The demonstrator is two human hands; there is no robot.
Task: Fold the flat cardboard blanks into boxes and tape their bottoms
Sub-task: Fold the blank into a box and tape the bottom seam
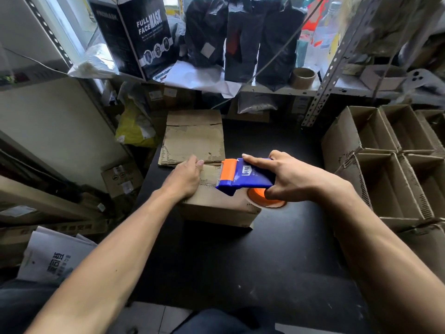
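Note:
A folded cardboard box (216,209) lies bottom-up on the black table (240,261). My left hand (184,179) presses flat on its left end, fingers reaching over the far edge. My right hand (286,177) grips a blue and orange tape dispenser (243,177), held on top of the box with its orange blade end pointing left. A strip of clear tape (209,177) runs along the box seam between my left hand and the dispenser. A stack of flat cardboard blanks (192,138) lies just behind the box.
Several folded open boxes (390,160) stand packed together at the right. A shelf behind carries a black mask carton (142,37), black bags (243,37) and a tape core (302,78). Cartons and papers (53,256) crowd the floor at left.

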